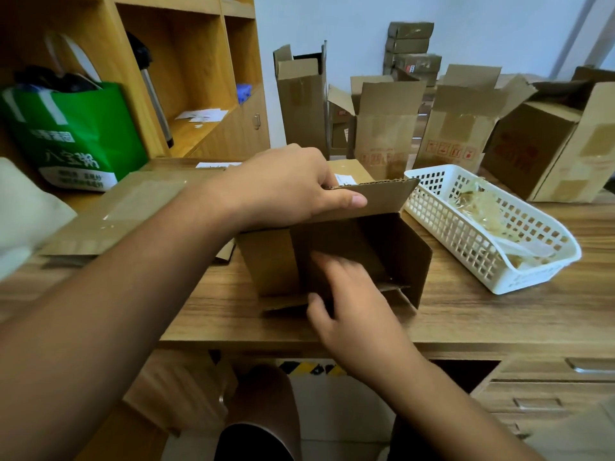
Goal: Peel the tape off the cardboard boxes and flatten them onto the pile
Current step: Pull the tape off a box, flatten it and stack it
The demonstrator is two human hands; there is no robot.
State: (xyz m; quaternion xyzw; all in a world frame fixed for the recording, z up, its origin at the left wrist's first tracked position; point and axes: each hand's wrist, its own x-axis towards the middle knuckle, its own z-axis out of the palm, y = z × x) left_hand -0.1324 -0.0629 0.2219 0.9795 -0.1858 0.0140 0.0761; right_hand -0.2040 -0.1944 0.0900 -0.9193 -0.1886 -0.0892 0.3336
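A small open cardboard box [396, 241] lies on its side on the wooden desk, its opening facing me. My left hand [286, 184] grips the box's upper flap, thumb on the near face and fingers over the edge. My right hand [349, 294] is blurred and presses on the lower inner flap at the box's mouth, fingers spread. To the left lies a pile of flattened cardboard [123, 207] with clear tape patches on it. Several taped boxes [386, 128] stand open at the back of the desk.
A white plastic basket [519, 281] holding crumpled peeled tape sits right of the box. A green bag [76, 134] stands at the left by wooden shelves [186, 61]. The desk edge [299, 344] runs just below my right hand, with drawers [549, 394] at lower right.
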